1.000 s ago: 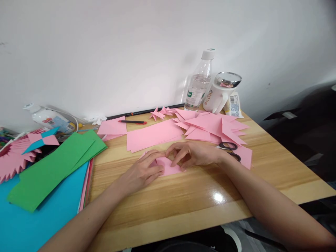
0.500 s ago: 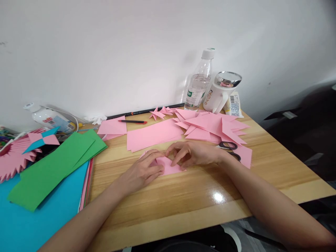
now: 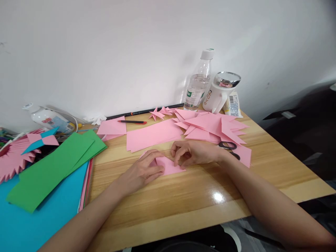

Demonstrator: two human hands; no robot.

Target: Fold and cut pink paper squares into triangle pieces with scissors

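A small folded sheet of pink paper (image 3: 170, 167) lies on the wooden table between my hands. My left hand (image 3: 147, 168) rests over its left part, fingers curved and thumb along the near edge, holding it against the table. At the right end, my right hand (image 3: 193, 154) has its fingers bent, with the thumb and a fingertip closed on the paper's edge. My left fingers hide part of the sheet's left side. Just behind lie long pink paper strips (image 3: 152, 134) and a pile of folded pink pieces (image 3: 207, 122).
Scissors (image 3: 229, 146) lie by my right wrist, partly under pink paper. A water bottle (image 3: 198, 84) and a white mug (image 3: 217, 92) stand against the wall. A pen (image 3: 132, 122) rests near pink sheets. Green strips (image 3: 57, 168) and blue paper (image 3: 47, 224) occupy the left.
My right fingers have slid right along the pink paper towards its right end, and more of the sheet shows. My left hand has stayed in place.
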